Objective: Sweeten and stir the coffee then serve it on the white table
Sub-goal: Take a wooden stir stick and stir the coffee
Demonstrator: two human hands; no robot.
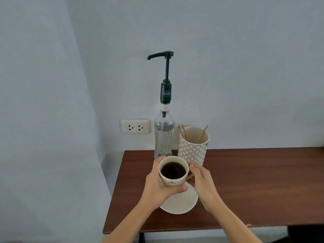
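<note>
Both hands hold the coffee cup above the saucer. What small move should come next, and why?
Probably raise the cup under the syrup pump spout. The left hand and right hand hold it well below the spout, and no stirrer is in the coffee.

The worktop (245,181) is dark brown wood, smooth. The cup (172,179) and saucer (180,204) look like shiny pottery. The bottle (164,137) is see-through, with a black plastic pump (165,67).
</note>
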